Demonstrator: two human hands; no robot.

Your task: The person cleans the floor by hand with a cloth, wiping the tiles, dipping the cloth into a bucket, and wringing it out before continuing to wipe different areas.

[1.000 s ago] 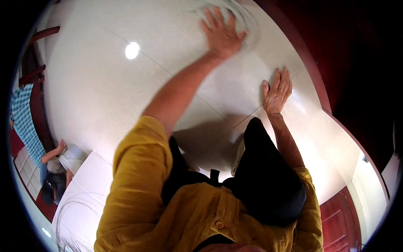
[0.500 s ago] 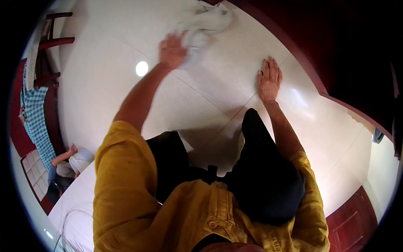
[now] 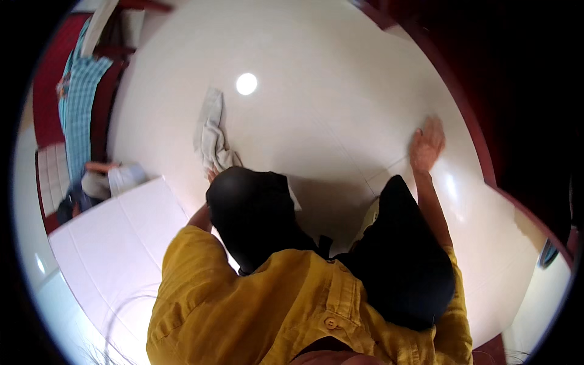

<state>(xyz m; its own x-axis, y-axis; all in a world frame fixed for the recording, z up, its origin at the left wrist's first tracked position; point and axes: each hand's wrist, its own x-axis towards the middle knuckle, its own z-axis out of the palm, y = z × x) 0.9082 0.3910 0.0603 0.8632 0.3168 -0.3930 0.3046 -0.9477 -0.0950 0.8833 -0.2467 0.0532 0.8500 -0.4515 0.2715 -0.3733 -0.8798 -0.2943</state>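
Observation:
A crumpled pale grey cloth [image 3: 215, 137] lies stretched over the floor tiles, just beyond my left knee. My left hand [image 3: 212, 174] is at the cloth's near end, gripping it. Only a few fingers show there; the knee in dark trousers hides the rest. Off to the right, my right hand [image 3: 428, 146] rests palm down on the tiled floor [image 3: 340, 91], its fingers stretched out and slightly blurred. It holds nothing.
Dark red furniture [image 3: 480, 91] edges the floor on the right. A pale panelled surface [image 3: 121, 231] stands at the left. Beyond it, another person [image 3: 100, 182] sits near a bench with a blue checked cloth [image 3: 85, 100]. A bright light reflection [image 3: 246, 84] shows on the tiles.
My left hand has drawn the cloth from the far middle back and leftward to beside my left knee. My right hand stays on the floor while the view has shifted.

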